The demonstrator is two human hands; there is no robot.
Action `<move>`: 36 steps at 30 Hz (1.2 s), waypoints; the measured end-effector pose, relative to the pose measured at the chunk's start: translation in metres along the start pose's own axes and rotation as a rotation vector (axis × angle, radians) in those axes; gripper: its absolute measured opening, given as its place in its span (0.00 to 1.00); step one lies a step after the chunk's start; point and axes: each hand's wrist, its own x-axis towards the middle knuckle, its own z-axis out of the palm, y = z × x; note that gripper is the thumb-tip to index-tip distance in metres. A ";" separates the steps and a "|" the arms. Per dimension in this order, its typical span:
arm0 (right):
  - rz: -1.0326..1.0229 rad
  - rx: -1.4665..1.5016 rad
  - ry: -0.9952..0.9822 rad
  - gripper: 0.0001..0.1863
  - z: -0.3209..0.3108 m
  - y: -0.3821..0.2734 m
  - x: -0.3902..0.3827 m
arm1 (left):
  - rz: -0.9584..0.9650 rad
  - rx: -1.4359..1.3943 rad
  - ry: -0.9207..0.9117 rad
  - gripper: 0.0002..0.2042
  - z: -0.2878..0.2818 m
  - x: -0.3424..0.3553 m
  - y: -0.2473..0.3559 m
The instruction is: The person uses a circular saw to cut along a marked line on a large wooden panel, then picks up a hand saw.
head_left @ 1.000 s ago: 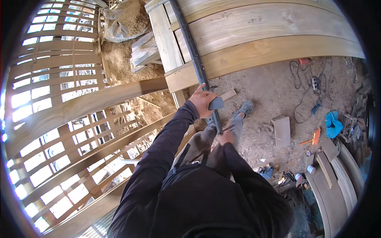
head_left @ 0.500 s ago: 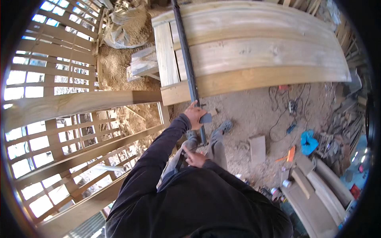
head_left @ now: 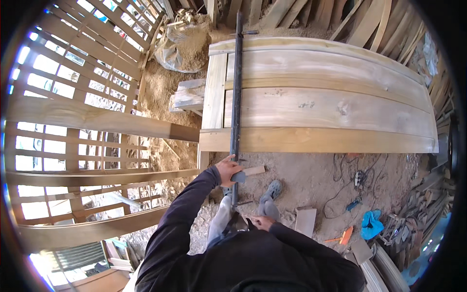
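Note:
A long dark metal bar clamp (head_left: 237,97) lies across the left end of a pale wooden panel (head_left: 311,111), its near end sticking out past the panel's edge toward me. My left hand (head_left: 228,171) is wrapped around the clamp near a grey-blue jaw (head_left: 238,177). Beside that hand, a small wood block (head_left: 254,170) juts out to the right. Close to my lap, just right of the clamp's near end, my right hand (head_left: 263,222) has its fingers stretched to the left, apart from the thin crossbar handle (head_left: 245,203).
Slatted wooden framework (head_left: 73,117) stands on my left, with a sack of shavings (head_left: 182,46) beyond it. Cords and a power tool (head_left: 359,178) lie on the dusty floor at right, near an orange tool (head_left: 346,235) and a blue plastic bag (head_left: 371,225). Boards (head_left: 360,24) lean at the back.
My view has shifted, so the panel and clamp sit lower and straighter. My right hand has moved away from the clamp's handle to the right; my left hand keeps its hold.

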 end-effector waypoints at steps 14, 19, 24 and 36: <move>-0.069 0.113 0.909 0.24 -0.286 -0.040 -0.068 | -0.412 -0.079 0.348 0.47 -0.006 0.005 0.021; -0.329 -0.105 1.087 0.23 -0.435 -0.071 0.034 | -1.077 -0.330 0.719 0.49 0.043 0.039 -0.018; -0.448 -0.232 1.017 0.19 -0.636 -0.120 0.181 | -1.274 -0.257 0.711 0.46 0.023 0.080 -0.019; -0.069 -0.584 0.456 0.21 -0.848 -0.082 0.421 | -1.383 -0.055 0.638 0.19 0.018 0.105 -0.025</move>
